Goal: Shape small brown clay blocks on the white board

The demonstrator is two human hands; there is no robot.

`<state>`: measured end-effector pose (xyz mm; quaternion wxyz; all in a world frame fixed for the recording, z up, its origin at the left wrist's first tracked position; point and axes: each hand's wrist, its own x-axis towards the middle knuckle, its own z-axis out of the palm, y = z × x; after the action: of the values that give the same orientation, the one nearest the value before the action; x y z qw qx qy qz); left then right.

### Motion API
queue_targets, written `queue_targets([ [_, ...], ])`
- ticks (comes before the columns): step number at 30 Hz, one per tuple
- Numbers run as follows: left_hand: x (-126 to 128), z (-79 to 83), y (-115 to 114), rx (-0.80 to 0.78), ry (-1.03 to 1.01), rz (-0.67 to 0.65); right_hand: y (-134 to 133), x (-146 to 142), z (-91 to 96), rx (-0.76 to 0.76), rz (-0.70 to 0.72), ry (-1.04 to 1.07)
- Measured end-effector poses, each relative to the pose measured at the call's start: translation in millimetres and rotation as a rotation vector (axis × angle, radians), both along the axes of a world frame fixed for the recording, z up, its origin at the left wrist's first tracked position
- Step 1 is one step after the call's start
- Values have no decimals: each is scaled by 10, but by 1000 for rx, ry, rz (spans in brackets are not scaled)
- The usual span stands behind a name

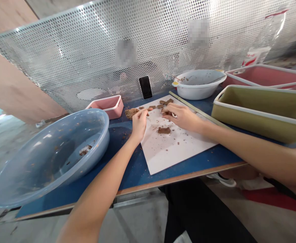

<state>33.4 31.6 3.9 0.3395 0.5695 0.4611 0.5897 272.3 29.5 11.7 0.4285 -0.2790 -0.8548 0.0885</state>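
A white board (158, 158) lies on the blue table, scattered with brown crumbs. On it, a flat brown clay-like piece (164, 130) sits below my hands, and several more brown pieces (166, 101) lie near its far edge. My left hand (139, 125) is over the board's left edge, fingers pinched on a small brown piece (150, 109). Just beyond that hand is a larger rough brown lump (131, 113). My right hand (179, 115) is above the board, fingers closed around a brown clay-like piece, mostly hidden by the fingers.
A large blue basin (49, 148) holding a dark clump stands left, beside a small pink bin (116, 109). A phone (145, 87) leans at the back near perforated metal. Right are a white basin (195, 91), a stick (195, 108), a green planter (259, 118) and a pink planter (266, 76).
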Motion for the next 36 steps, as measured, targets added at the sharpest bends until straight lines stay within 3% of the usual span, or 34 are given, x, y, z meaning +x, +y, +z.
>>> queue_targets([
  [7, -12, 7, 1, 4, 16, 23, -44, 36, 20, -53, -26, -78],
  [12, -1, 24, -15, -13, -14, 31, 16, 3, -36, 36, 24, 26],
  [20, -2, 29, -8, -22, -36, 38, 30, 36, -56, 19, 5, -104],
  [36, -15, 27, -5, -10, -35, 13, 24, 10, -67, 144, 19, 3],
])
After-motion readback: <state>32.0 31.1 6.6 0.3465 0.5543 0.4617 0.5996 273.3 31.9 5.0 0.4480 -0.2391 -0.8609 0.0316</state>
